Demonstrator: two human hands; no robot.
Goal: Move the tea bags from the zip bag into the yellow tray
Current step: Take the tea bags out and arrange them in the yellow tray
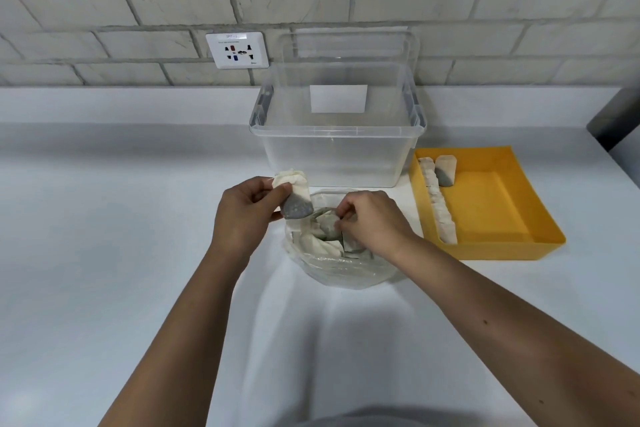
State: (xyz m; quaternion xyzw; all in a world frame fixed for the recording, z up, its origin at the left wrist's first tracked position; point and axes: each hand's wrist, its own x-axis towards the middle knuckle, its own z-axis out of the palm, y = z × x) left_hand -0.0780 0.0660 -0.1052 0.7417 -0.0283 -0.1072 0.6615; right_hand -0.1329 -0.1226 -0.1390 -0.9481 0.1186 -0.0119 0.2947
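A clear zip bag point(341, 269) stands open on the white counter in front of me, with several pale tea bags point(320, 237) inside. My left hand point(244, 215) holds one tea bag point(297, 201) just above the bag's left rim. My right hand point(372, 220) reaches into the bag's mouth, fingers pinched on a tea bag point(329, 224) there. The yellow tray point(498, 215) sits to the right. Along its left wall runs a row of tea bags point(438, 203), and one more tea bag point(445, 170) stands at the back.
A large clear plastic bin point(337, 135) stands just behind the zip bag, against a grey brick wall with a socket plate point(237, 50). A dark object point(614, 121) sits at the far right edge. White counter point(104, 218) stretches to the left.
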